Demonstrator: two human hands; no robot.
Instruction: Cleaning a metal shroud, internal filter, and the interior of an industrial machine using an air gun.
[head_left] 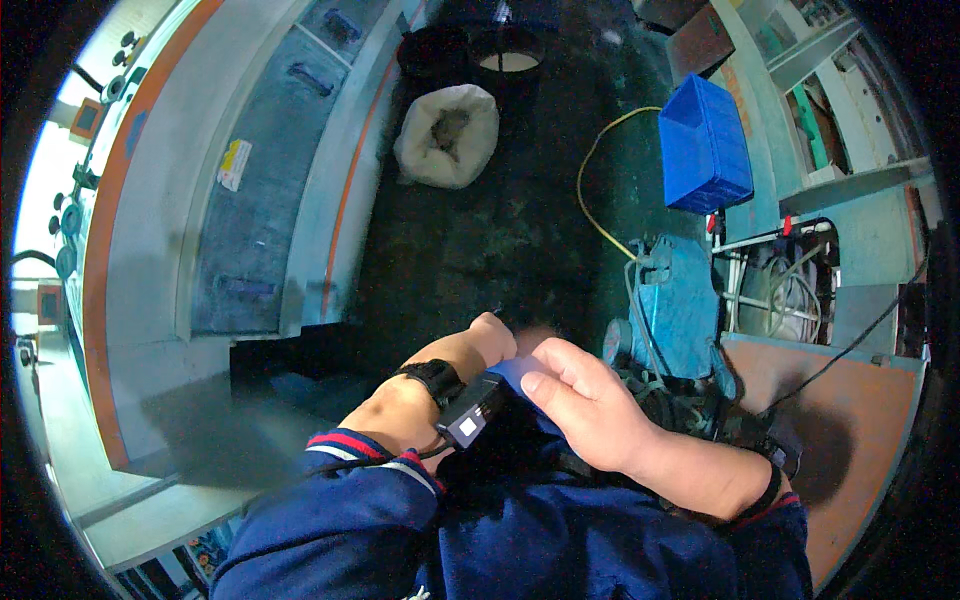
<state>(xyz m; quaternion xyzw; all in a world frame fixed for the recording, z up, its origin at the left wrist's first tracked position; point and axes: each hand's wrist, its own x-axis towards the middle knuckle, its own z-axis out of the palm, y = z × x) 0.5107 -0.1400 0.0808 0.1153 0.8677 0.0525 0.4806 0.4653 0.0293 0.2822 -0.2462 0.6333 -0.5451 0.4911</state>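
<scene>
My left hand reaches forward over the dark floor, bent at the wrist. Its fingers are mostly hidden, so its grip cannot be made out. A black strap circles the left wrist, and a small black box-shaped device with a cable sits against that forearm. My right hand is closed beside it, thumb and fingers pressed round a piece of blue cloth. The cloth's lower part merges with the navy jacket in front of my body.
A pale sack with its mouth rolled open stands ahead, near dark buckets. To the right are a blue plastic crate, a blue machine and a yellow hose. Grey cabinets line the left.
</scene>
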